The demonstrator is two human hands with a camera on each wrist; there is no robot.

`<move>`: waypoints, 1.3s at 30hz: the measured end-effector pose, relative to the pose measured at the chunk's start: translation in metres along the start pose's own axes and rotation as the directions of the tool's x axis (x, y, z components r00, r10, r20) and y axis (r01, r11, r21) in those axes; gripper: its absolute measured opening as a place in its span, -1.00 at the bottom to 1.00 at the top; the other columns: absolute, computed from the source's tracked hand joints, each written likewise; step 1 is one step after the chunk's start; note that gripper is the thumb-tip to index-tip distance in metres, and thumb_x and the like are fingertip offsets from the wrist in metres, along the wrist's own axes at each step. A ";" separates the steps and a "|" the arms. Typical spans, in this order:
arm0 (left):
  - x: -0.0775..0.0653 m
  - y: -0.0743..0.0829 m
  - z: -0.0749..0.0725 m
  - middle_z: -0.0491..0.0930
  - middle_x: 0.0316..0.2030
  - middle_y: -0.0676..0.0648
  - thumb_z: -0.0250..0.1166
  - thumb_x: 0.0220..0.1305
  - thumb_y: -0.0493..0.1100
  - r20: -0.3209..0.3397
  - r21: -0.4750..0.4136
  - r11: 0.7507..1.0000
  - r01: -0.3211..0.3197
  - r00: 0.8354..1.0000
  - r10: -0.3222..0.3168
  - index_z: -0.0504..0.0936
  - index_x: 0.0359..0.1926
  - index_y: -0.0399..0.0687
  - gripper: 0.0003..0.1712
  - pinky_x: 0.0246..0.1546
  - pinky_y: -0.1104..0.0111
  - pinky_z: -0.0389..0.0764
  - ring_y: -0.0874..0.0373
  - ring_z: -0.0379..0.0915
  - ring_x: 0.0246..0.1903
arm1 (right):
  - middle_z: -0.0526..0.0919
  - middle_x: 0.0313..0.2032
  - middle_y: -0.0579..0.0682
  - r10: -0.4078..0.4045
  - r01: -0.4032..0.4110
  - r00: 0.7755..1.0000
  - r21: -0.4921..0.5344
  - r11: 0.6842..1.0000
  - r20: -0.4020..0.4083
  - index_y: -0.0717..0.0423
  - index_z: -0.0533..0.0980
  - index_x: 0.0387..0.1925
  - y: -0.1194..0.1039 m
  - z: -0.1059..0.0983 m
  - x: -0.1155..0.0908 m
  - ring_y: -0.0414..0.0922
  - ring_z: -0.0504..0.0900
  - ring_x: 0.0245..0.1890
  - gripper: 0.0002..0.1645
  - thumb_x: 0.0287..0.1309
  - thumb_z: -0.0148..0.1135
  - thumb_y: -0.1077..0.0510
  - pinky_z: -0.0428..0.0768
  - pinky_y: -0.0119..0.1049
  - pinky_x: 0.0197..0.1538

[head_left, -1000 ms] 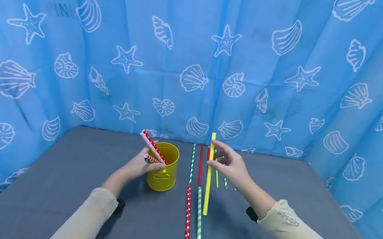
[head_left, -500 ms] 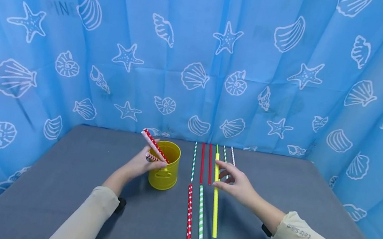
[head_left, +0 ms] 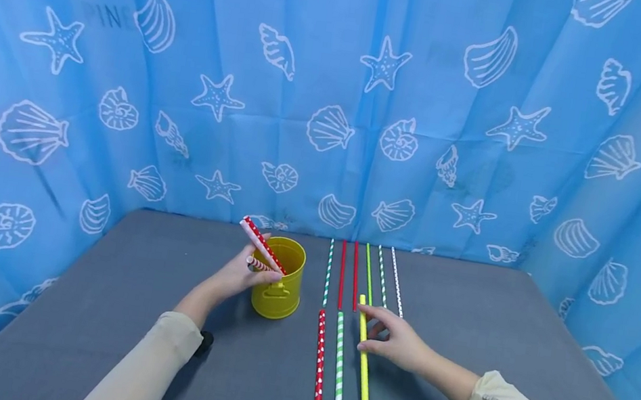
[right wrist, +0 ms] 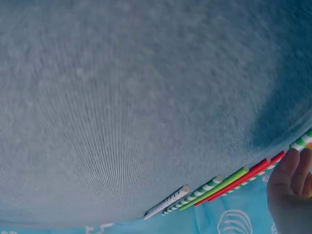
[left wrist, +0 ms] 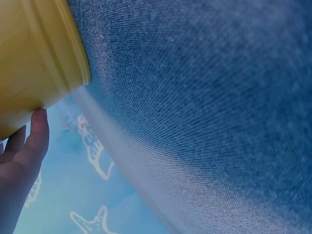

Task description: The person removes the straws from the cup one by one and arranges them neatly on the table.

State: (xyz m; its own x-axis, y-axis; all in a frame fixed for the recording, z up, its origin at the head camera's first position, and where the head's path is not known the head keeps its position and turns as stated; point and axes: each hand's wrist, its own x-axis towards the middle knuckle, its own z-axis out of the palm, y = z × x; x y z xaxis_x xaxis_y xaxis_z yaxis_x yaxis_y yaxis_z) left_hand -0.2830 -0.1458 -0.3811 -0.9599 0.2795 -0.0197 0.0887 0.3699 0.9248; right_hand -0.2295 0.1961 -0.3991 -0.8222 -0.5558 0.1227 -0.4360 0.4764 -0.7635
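Observation:
My left hand [head_left: 236, 275] grips the yellow bucket [head_left: 276, 296] at its left side, thumb at the front rim. In the left wrist view, fingertips press against the yellow bucket wall [left wrist: 34, 63]. Several paper straws [head_left: 259, 243], red with white dots and red-striped, lean out over the bucket's left rim. My right hand [head_left: 396, 339] pinches a yellow paper straw [head_left: 363, 377] near its far end. The straw lies lengthwise beside a green-and-white striped straw [head_left: 339, 377] and a red straw with white hearts [head_left: 319, 377]. In the right wrist view the hand [right wrist: 292, 190] shows at the lower right edge.
A back row of straws runs lengthwise on the grey table [head_left: 162, 273]: green-striped [head_left: 328, 273], two red ones [head_left: 342, 275], bright green [head_left: 370, 272], another green-striped [head_left: 382, 277] and white dotted [head_left: 397, 282]. A blue seashell curtain [head_left: 335, 93] hangs around the table.
My right hand has brought the yellow straw toward me and slightly right, down beside the green-and-white striped straw. The left hand keeps its hold on the bucket.

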 end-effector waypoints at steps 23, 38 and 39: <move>-0.001 0.000 0.002 0.05 0.42 -0.23 0.37 0.21 0.03 0.007 -0.011 1.000 0.001 1.000 -0.001 -0.13 0.52 0.09 0.07 0.34 -0.19 -0.02 -0.21 -0.07 0.39 | 0.34 -0.27 0.01 0.060 -0.044 0.979 -0.084 0.995 0.193 0.50 0.21 0.31 0.006 0.005 -0.001 -0.15 0.31 -0.36 -0.12 0.16 0.37 0.06 0.34 -0.34 -0.33; -0.001 0.001 -0.001 0.01 0.43 -0.25 0.36 0.22 0.02 0.023 -0.014 1.000 -0.006 1.000 0.006 -0.17 0.53 0.06 0.09 0.34 -0.19 -0.04 -0.23 -0.10 0.39 | 0.35 -0.27 -0.10 0.146 -0.059 0.951 -0.304 0.951 0.272 0.33 0.08 0.44 0.004 0.002 -0.009 -0.18 0.35 -0.28 0.20 0.00 0.43 -0.23 0.36 -0.25 -0.24; 0.000 0.000 -0.001 0.01 0.43 -0.24 0.37 0.21 0.05 0.016 -0.013 1.000 -0.003 1.000 0.003 -0.16 0.53 0.10 0.09 0.34 -0.19 -0.04 -0.22 -0.10 0.39 | 0.35 -0.28 -0.11 0.146 -0.057 0.952 -0.313 0.948 0.268 0.32 0.09 0.44 0.005 0.003 -0.009 -0.19 0.35 -0.29 0.21 -0.01 0.43 -0.25 0.36 -0.26 -0.25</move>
State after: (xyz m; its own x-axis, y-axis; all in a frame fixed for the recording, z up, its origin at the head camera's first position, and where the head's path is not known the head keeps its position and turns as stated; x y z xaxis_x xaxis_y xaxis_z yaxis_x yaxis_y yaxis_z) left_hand -0.2828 -0.1466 -0.3811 -0.9553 0.2946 -0.0231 0.0878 0.3575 0.9298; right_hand -0.2230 0.2017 -0.4056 -0.7487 -0.6423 -0.1640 -0.4812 0.6967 -0.5320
